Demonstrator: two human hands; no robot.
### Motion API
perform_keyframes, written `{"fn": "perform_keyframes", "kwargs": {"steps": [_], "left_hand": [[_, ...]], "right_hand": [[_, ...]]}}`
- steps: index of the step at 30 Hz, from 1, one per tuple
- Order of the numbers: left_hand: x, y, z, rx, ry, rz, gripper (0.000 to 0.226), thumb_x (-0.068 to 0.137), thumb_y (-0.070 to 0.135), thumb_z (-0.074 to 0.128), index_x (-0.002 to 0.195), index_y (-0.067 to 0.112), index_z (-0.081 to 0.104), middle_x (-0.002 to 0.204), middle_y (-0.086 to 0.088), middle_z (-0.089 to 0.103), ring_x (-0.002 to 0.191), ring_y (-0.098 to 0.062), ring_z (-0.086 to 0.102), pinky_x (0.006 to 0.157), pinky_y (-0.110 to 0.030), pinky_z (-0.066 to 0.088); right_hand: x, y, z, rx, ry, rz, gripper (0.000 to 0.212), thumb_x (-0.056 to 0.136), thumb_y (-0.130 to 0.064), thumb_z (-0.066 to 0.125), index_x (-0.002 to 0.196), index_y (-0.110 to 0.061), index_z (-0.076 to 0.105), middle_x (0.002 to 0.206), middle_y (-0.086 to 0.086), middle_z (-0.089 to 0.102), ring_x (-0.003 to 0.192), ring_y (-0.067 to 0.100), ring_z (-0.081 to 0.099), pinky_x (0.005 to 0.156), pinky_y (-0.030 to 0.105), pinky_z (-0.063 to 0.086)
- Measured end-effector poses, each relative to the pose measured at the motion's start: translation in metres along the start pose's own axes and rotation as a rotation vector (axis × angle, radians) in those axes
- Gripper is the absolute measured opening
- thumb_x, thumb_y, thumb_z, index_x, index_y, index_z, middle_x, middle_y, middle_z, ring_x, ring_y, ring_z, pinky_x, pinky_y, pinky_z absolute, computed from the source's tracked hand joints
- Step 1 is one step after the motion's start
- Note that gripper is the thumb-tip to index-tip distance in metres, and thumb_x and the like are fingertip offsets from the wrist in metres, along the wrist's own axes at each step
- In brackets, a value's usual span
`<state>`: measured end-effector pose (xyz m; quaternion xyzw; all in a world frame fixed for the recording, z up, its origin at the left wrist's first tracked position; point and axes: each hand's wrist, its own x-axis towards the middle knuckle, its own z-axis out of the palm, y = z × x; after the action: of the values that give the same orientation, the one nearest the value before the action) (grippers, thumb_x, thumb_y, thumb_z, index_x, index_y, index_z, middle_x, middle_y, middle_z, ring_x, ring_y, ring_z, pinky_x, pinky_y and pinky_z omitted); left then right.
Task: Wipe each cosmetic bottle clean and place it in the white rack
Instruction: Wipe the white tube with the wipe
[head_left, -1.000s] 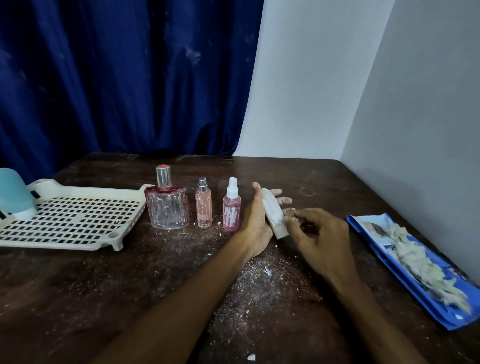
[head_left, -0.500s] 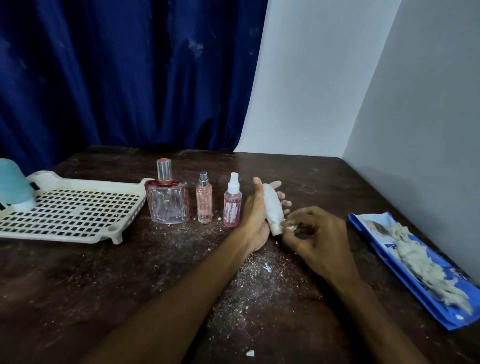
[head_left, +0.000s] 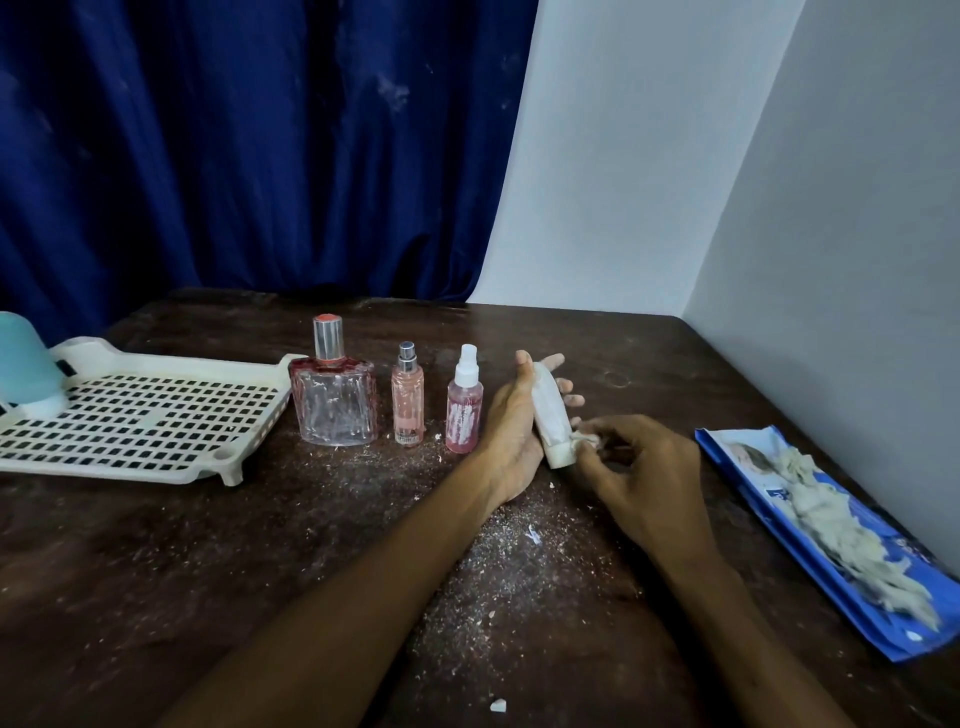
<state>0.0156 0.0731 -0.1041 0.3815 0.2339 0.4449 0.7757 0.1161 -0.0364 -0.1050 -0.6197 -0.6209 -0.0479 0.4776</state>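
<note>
**Head view.** The left hand is resting on its edge near the middle of the table, its fingers lightly curling behind a white bottle and cradling it against the palm, thumb pointing up; the bottle is lying tilted, its cap end toward the near edge; the right hand is pinching a crumpled wipe in curled fingertips and holding it at that cap end. Three bottles are standing upright in a row just left of the left hand: a pink spray bottle, a slim pink bottle, a wide glass bottle; the white rack is sitting at the left edge, just beside the glass bottle, and carrying a teal container at its far-left corner; a blue packet is lying along the right edge with whitish wipes heaped on it; white crumbs are littering the table around the forearms.
</note>
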Motion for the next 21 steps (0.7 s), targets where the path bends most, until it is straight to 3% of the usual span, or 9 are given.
{"fn": "perform_keyframes", "kwargs": {"steps": [2,6,12,18,21], "left_hand": [[-0.0016,0.0005,0.0008,0.020,-0.002,0.004,0.052,0.101,0.054,0.037,0.125,0.016,0.063,0.087,0.000,0.062,0.078,-0.012,0.063,0.077,-0.033,0.051],[-0.0043,0.0023,0.0018,-0.004,-0.002,-0.001,0.047,0.100,0.049,0.042,0.126,0.015,0.063,0.092,-0.001,0.061,0.081,-0.012,0.063,0.080,-0.033,0.052],[-0.0054,0.0027,0.0052,-0.026,0.009,0.019,0.040,0.095,0.042,0.054,0.123,0.015,0.066,0.093,-0.003,0.062,0.082,-0.013,0.063,0.079,-0.031,0.054],[-0.0066,0.0007,0.0061,-0.056,0.041,0.020,0.051,0.077,0.045,0.065,0.119,0.015,0.069,0.097,-0.005,0.063,0.088,-0.014,0.064,0.080,-0.032,0.055],[-0.0073,0.0019,0.0095,-0.062,0.058,0.030,0.046,0.073,0.043,0.068,0.111,0.016,0.071,0.095,-0.005,0.063,0.088,-0.015,0.062,0.085,-0.035,0.054]], "right_hand": [[-0.0002,-0.0002,-0.0011,0.005,0.007,0.036,0.021,0.077,-0.014,0.080,0.098,-0.015,0.075,0.090,-0.010,0.072,0.078,-0.002,0.067,0.074,0.017,0.055],[-0.0011,-0.0073,-0.0003,0.005,-0.012,-0.064,0.019,0.072,-0.012,0.083,0.090,-0.012,0.077,0.090,-0.005,0.069,0.080,-0.002,0.065,0.072,0.006,0.048],[0.0010,-0.0019,-0.0006,0.017,0.062,0.016,0.021,0.073,-0.012,0.083,0.093,-0.013,0.076,0.087,-0.006,0.072,0.075,0.000,0.067,0.070,0.015,0.054],[-0.0034,-0.0082,0.0030,0.055,-0.005,-0.086,0.025,0.071,-0.005,0.086,0.092,-0.013,0.076,0.088,-0.008,0.071,0.077,-0.001,0.067,0.070,0.011,0.053],[-0.0010,-0.0057,0.0021,0.029,0.057,-0.048,0.023,0.071,-0.004,0.085,0.090,-0.013,0.075,0.085,-0.010,0.068,0.082,-0.001,0.066,0.070,0.004,0.048]]}}
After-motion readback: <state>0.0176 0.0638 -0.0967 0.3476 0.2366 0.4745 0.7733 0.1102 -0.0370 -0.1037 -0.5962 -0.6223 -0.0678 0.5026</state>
